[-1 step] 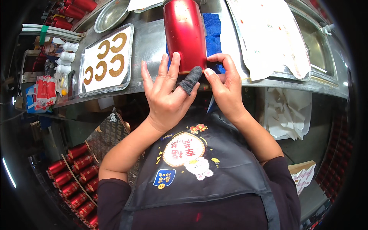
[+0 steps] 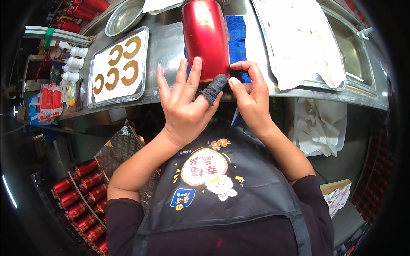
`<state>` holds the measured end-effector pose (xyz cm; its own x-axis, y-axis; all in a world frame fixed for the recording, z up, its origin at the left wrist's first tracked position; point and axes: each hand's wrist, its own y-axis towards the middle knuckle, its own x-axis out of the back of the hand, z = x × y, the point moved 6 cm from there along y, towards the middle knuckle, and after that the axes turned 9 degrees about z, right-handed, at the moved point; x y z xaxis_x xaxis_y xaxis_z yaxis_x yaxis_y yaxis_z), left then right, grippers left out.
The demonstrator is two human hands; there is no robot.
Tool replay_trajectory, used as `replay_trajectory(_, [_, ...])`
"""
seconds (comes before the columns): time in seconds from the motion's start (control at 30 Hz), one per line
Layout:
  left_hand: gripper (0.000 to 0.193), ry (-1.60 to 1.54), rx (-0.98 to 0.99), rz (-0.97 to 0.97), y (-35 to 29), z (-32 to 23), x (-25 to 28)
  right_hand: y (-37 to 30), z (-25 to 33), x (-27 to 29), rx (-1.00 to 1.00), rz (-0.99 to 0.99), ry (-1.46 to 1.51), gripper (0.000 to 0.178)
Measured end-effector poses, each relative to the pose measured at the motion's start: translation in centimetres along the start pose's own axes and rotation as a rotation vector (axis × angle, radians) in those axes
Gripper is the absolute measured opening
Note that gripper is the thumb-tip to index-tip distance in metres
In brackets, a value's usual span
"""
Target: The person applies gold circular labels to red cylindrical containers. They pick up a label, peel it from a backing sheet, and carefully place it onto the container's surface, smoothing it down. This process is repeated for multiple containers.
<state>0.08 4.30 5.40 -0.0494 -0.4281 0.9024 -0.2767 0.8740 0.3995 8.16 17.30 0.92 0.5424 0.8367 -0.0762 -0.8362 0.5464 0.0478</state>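
A shiny red metal cylinder [image 2: 206, 40], like a tumbler body, lies lengthwise over a blue cloth [image 2: 237, 38] at the bench edge. My left hand [image 2: 185, 104] is at its near end, fingers spread, two of them against its left side. A grey knitted finger sleeve [image 2: 213, 89] covers the index finger, which points at the near rim. On the right, my right hand [image 2: 251, 91] has its index fingertip by the cylinder's side and its thumb by the rim. Its other fingers are curled, and a thin pointed tool [image 2: 235, 117] sticks out below them; the grip is mostly hidden.
On the left, a clear tray [image 2: 145, 55] holds several gold C-shaped pieces on white paper. A metal bowl [image 2: 124, 19] stands behind it. White sheets [image 2: 301, 42] cover the right side, beside a metal basin [image 2: 354, 51]. Red cylinders [image 2: 85, 200] fill a rack at lower left.
Both hands stay at the cylinder's near end. The cylinder and the hands have shifted only very slightly, and my left elbow is a little farther out.
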Motion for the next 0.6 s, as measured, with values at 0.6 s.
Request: replay_trajectory(0.6, [0.058,-0.745,0.4,-0.158,-0.9,4.8,-2.8,-3.0,2.6,-1.6,0.428,0.055,-0.551,0.034])
